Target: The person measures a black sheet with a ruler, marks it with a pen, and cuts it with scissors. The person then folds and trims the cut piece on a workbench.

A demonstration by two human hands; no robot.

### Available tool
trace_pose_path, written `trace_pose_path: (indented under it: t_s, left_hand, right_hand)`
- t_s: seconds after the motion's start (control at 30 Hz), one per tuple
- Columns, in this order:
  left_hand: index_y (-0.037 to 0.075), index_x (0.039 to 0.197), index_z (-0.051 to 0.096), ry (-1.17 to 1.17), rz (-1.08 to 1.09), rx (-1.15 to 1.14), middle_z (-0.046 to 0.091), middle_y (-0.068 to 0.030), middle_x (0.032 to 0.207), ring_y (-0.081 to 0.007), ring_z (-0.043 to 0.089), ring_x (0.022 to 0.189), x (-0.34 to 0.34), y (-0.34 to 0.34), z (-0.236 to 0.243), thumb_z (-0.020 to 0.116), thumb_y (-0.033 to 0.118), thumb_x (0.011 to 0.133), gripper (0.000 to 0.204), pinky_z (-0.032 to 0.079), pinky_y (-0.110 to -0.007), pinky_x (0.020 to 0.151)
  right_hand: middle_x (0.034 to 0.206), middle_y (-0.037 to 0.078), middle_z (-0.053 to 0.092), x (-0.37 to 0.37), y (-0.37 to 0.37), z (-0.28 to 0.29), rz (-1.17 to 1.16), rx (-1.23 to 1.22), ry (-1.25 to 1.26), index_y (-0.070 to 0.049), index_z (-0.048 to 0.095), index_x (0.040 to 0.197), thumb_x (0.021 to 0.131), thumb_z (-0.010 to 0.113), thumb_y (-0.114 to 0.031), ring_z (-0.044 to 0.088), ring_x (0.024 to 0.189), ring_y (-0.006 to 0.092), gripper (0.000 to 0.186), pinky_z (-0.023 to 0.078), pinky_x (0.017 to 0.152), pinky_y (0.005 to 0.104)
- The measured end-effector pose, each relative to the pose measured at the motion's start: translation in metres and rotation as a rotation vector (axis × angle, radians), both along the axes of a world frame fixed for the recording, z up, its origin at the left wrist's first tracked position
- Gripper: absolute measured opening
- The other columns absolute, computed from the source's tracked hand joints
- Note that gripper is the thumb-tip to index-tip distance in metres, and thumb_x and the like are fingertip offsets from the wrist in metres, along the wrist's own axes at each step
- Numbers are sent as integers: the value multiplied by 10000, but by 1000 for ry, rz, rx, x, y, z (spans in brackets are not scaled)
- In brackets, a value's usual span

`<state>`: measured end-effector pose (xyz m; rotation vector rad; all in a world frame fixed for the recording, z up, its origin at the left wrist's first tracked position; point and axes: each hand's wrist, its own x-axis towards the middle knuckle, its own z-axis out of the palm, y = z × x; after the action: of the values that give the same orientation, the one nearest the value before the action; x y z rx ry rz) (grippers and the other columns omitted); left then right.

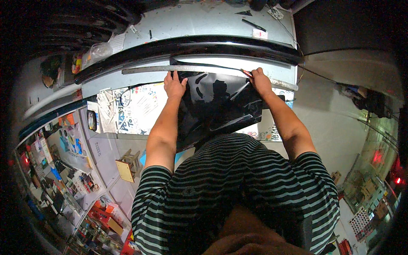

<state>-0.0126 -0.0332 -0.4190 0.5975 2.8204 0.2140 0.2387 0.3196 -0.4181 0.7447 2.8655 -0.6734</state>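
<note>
A glossy black plastic sheet (219, 97) lies over the front of the white table and hangs down toward my body. Along its far edge runs a long metal ruler (144, 69). My left hand (174, 85) rests with fingers spread at the ruler's near edge, on the sheet's left corner. At the right end of the sheet my right hand (259, 81) is closed around a slim reddish-dark tool (246, 73), its tip at the sheet's far edge; the kind is hard to make out. A narrow black strip (199, 64) curls up beyond the ruler.
A long glossy black roll (191, 46) spans the table behind the ruler. Further back lie a black pen-like object (254, 24) and a small white box (259, 34). Paper scraps (108, 108) lie on the table's left. A wooden stool (127, 166) stands below left.
</note>
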Motion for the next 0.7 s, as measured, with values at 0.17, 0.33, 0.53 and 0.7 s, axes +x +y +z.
trace_pose_path:
  t_s: [0.17,0.33,0.53,0.7]
  left_hand:
    - [110,1557,448,24,14,-61,327,-220,1632,-437,274,1508,4,10,-1,683,567,945,800,224,-629,1202]
    - [99,1598,362,18,58,-102,270,-232,1654,-450,222,1530,8,26,-2,670,573,952,859,196,-654,1204]
    - [56,1583,371,95,78,-23,318,-281,1623,-484,284,1508,3,36,-15,677,628,915,932,267,-627,1197]
    - [21,1593,331,56,198,3,295,-293,1639,-474,269,1523,0,42,-13,720,598,895,985,273,-577,1224]
  right_hand:
    - [1122,181,546,4,-1,0,-19,37,8,-83,623,1045,928,650,-182,690,857,439,156,556,742,553]
    - [1107,180,550,4,2,1,-3,24,-2,-80,634,1042,935,634,-177,695,850,431,144,560,738,548]
    - [1104,181,549,4,1,5,-8,33,4,-78,633,1043,942,627,-182,698,863,432,145,566,749,551]
    - [1107,184,545,6,2,3,-10,21,17,-79,631,1049,944,624,-184,691,861,440,149,563,745,550]
